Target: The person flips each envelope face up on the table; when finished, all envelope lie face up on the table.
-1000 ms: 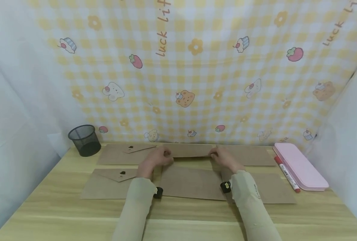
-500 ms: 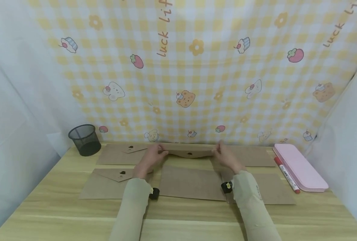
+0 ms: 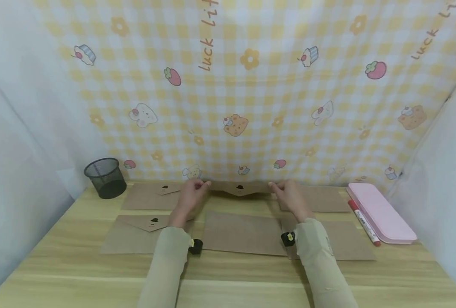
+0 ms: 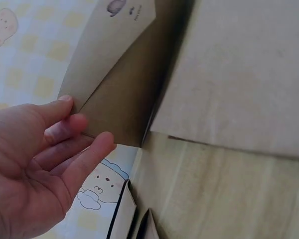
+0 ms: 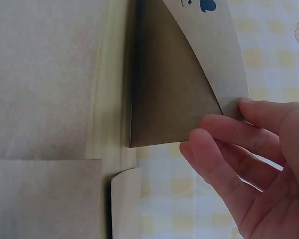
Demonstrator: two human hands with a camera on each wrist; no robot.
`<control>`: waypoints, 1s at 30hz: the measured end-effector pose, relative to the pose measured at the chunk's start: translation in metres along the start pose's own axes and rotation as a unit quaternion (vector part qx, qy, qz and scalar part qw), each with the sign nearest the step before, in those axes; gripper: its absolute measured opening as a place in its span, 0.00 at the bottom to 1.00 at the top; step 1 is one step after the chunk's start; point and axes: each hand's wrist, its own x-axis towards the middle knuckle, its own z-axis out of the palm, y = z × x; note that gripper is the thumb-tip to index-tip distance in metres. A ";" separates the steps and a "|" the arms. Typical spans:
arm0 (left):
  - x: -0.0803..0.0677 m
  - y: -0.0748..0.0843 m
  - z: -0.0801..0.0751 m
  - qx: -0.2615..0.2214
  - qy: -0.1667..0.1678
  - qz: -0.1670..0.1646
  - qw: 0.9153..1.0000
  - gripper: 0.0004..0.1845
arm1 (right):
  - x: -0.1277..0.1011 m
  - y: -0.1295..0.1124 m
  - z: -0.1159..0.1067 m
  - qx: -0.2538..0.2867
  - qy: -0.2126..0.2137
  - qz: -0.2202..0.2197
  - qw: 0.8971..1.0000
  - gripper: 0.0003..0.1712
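Note:
A brown kraft envelope (image 3: 239, 188) with a dark heart on its pointed flap stands tilted up at the back middle of the table, near the checked cloth. My left hand (image 3: 201, 185) pinches its left corner, and in the left wrist view the fingertips (image 4: 72, 107) close on the envelope (image 4: 124, 89). My right hand (image 3: 275, 186) pinches the right corner. In the right wrist view the fingers (image 5: 249, 107) sit on the flap's edge of the envelope (image 5: 174, 104).
Several more brown envelopes lie flat: back left (image 3: 148, 197), front left (image 3: 133, 237), front middle (image 3: 243, 233), back right (image 3: 322, 199), front right (image 3: 348, 246). A black mesh cup (image 3: 101, 177) stands far left. A pink case (image 3: 381, 214) and a red marker (image 3: 364, 222) lie at the right.
Both hands have lifted the middle back envelope off the table and tipped it up toward the cloth. Its flap with the heart now faces me.

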 end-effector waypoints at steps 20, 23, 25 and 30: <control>0.005 0.012 0.002 -0.007 0.071 0.025 0.997 0.08 | 0.003 -0.008 0.002 -0.004 0.041 -0.090 0.995 0.17; 0.005 0.015 0.001 -0.004 0.075 0.039 0.996 0.07 | 0.003 -0.008 0.001 -0.008 0.047 -0.104 0.993 0.16; 0.005 0.016 0.001 -0.002 0.077 0.042 0.996 0.06 | 0.003 -0.009 0.000 -0.009 0.048 -0.107 0.993 0.15; 0.005 0.018 0.000 0.006 0.081 0.038 0.996 0.05 | 0.002 -0.008 0.000 -0.012 0.048 -0.107 0.993 0.14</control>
